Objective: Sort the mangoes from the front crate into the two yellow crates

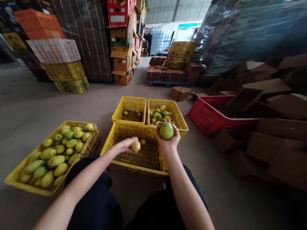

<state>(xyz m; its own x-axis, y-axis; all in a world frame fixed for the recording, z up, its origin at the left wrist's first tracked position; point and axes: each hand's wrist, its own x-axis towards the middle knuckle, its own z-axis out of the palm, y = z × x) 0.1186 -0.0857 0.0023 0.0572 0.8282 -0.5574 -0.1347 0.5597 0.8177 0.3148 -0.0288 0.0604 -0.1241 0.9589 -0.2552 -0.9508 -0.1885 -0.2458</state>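
Right hand (169, 144): fingers curled around the green fruit (166, 130), held from below, palm up.
Green fruit: appears round from this angle; its long axis cannot be determined.
Left hand (126, 144): fingers appear closed on the yellow fruit (136, 146) at their tips (motion blur softens both).
Front crate (146, 159): lies below the yellow fruit; one loose fruit (143, 141) is inside, just to the right of the left hand.
Back-right crate (179, 115): lies directly beyond the green fruit, many fruits inside; the right hand is the nearer one.
Back-left crate (133, 101): lies beyond the left hand; a few fruits inside.
Left crate (28, 187): heaped with fruit, beside the left forearm.
Hidden: the underside of the green fruit and the near corner of the back-right crate, both behind the right hand; the left thumb is indistinct.
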